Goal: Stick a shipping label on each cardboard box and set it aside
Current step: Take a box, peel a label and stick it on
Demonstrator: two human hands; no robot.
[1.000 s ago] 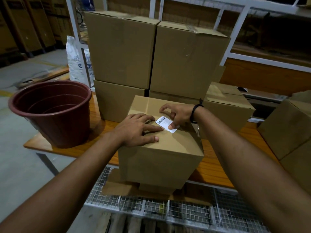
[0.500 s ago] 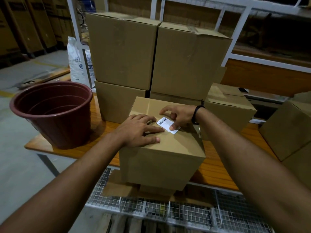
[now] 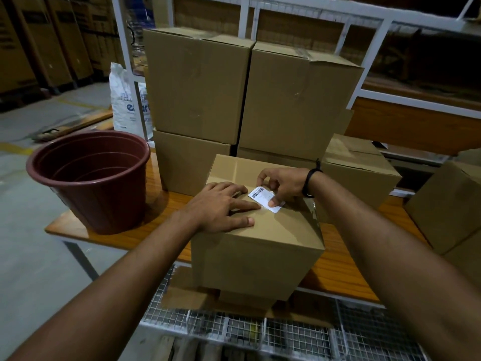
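A brown cardboard box [image 3: 257, 256] stands at the front edge of the wooden table. On its top lies a small white shipping label [image 3: 263, 196] with a barcode. My left hand [image 3: 221, 207] rests flat on the box top, fingers straight, fingertips just left of the label. My right hand [image 3: 283, 185], a black band on its wrist, has its thumb pressed on the label's near right corner and its fingers curled over the label's far edge.
Stacked cardboard boxes [image 3: 250, 92] fill the table behind. More boxes sit at the right [image 3: 359, 173] and far right [image 3: 447, 204]. A maroon plastic bucket [image 3: 91, 178] stands on the table's left end. A wire-mesh rack [image 3: 260, 332] lies below the table edge.
My right thumb has slid a little along the label toward its near corner. My left hand has stayed flat on the box top.
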